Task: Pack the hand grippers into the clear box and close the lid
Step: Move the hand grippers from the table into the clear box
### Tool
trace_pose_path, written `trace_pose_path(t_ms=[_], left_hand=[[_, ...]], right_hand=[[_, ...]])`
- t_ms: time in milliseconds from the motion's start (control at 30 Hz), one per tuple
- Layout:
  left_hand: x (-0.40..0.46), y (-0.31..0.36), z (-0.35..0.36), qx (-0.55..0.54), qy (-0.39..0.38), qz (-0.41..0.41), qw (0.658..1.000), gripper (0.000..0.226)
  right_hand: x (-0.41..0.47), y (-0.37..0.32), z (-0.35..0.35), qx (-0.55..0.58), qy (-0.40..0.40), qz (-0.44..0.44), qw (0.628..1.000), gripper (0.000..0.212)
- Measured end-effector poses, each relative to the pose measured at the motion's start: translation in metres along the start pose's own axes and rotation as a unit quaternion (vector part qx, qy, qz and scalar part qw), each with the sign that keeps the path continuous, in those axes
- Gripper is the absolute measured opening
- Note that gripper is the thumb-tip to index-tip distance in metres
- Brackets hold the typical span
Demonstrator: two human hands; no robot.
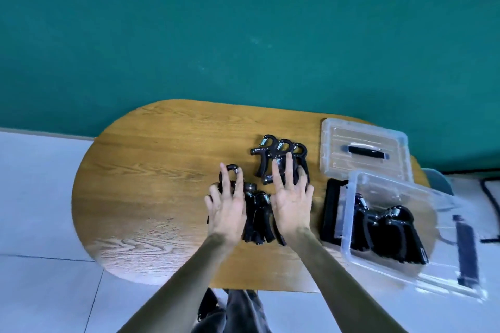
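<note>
- Two hands are reaching over an oval wooden desk (162, 170), the left hand (227, 205) and right hand (290, 197) apart, fingers spread flat, resting on loose black hand grippers (273, 159).
- About six grippers are lying loose in two clusters; the exact count is unclear.
- A clear box (349, 213) of see-through plastic is sitting at the desk's right edge, holding at least two more grippers.
- Its lid (362, 149), clear with a black handle, is lying behind the box.

An oval wooden table (167, 159) stands before a teal wall (243, 21), on a floor of pale tiles (40, 197). A flat black object (331, 211) lies on the table.
</note>
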State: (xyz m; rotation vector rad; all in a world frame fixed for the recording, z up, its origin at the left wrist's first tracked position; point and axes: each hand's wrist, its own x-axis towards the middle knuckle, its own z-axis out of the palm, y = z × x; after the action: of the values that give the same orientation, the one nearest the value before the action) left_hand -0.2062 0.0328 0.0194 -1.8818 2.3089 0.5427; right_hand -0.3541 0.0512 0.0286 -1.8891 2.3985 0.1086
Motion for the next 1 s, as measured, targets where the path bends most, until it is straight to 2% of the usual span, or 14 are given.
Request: trace_pose_path(t_ms=[133,367,500,667,1000], left_hand=[[-0.023,0.032,-0.015,-0.026,0.036,0.021,0.999,0.082],[-0.062,0.118,-0.026,-0.035,0.073,0.088,0.993,0.070],[-0.077,0.169,-0.023,-0.047,0.066,0.122,0.989,0.074],[-0.084,0.230,-0.003,-0.037,0.059,0.148,0.986,0.074],[-0.071,0.332,0.045,-0.023,0.007,0.143,0.989,0.075]], right_hand=[[-0.038,0.028,-0.030,0.003,0.014,0.044,0.999,0.089],[-0.092,0.102,-0.074,0.005,0.021,0.132,0.991,0.091],[-0.115,0.148,-0.082,0.016,0.015,0.180,0.983,0.092],[-0.125,0.207,-0.076,0.033,0.015,0.196,0.980,0.090],[-0.121,0.308,-0.036,0.091,-0.026,0.226,0.969,0.090]])
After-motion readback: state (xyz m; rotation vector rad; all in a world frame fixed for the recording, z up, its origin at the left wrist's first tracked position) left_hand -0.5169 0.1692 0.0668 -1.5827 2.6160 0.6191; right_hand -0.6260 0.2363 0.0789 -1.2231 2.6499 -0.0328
